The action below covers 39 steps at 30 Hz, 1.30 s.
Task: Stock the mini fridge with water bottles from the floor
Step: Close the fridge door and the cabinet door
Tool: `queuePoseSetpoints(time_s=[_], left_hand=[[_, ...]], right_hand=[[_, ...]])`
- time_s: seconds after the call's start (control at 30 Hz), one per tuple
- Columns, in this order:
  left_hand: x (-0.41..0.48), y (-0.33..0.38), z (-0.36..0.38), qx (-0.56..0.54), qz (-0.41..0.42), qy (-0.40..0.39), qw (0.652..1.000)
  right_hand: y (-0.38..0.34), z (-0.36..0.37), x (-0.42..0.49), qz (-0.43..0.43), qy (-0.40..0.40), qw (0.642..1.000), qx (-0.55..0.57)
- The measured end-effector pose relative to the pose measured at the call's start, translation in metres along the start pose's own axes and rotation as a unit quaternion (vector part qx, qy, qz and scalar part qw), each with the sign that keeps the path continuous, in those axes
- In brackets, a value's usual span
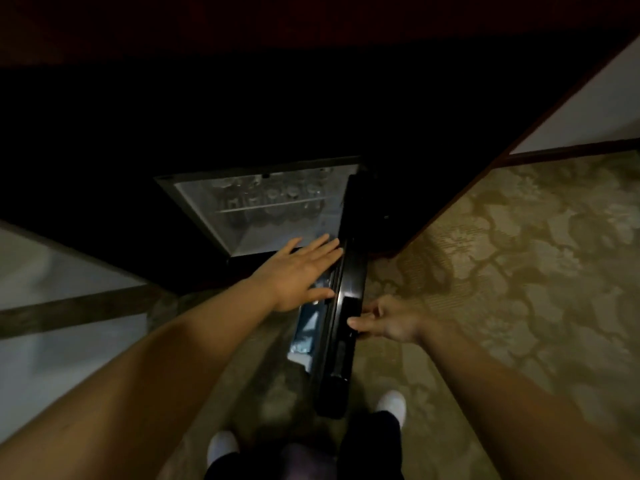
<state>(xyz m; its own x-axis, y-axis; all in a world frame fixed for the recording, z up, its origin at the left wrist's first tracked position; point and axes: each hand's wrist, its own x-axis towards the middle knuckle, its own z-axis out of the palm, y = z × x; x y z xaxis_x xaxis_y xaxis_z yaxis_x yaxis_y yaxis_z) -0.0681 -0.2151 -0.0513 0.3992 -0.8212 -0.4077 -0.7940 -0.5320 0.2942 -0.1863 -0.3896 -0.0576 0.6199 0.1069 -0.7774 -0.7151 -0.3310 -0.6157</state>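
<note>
The mini fridge [194,199] stands open below me, set into a dark cabinet. Several clear water bottles [273,199] stand on its wire shelf. Its black door [341,327] swings out toward me, seen edge-on, with bottles in blue labels [306,327] in the door rack. My left hand [298,275] is flat, fingers straight, touching the door's inner edge. My right hand [388,320] touches the door's outer face with loosely bent fingers and holds nothing.
Patterned beige carpet [519,271] covers the floor to the right. The dark cabinet [311,105] fills the top. Pale wall panels [52,289] lie at the left and at the upper right [588,109]. My feet in white socks [391,403] stand beside the door.
</note>
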Motion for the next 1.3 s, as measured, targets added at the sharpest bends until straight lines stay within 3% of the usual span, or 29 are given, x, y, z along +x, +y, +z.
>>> queuePoseSetpoints(time_s=[0.2,0.37,0.53,0.63,0.97,1.3], left_hand=[[-0.068,-0.06,0.01,-0.034,-0.13,0.007,0.991],[-0.104,-0.093,0.022,-0.08,-0.223,0.033,0.971],[-0.116,-0.119,0.033,-0.074,-0.323,0.065,0.941],[-0.11,-0.131,0.034,-0.074,-0.364,0.079,0.925],[-0.071,-0.163,0.022,-0.061,-0.435,0.151,0.886],[-0.056,-0.192,0.013,-0.091,-0.401,0.178,0.894]], right_hand=[[-0.06,0.062,0.046,-0.039,0.072,0.996,0.047],[-0.106,0.092,0.092,0.03,0.14,0.978,0.151],[-0.143,0.093,0.12,0.087,0.112,0.969,0.202],[-0.158,0.089,0.134,0.094,0.075,0.981,0.153],[-0.179,0.08,0.165,0.04,0.116,0.982,0.145],[-0.193,0.075,0.185,0.061,0.141,0.98,0.129]])
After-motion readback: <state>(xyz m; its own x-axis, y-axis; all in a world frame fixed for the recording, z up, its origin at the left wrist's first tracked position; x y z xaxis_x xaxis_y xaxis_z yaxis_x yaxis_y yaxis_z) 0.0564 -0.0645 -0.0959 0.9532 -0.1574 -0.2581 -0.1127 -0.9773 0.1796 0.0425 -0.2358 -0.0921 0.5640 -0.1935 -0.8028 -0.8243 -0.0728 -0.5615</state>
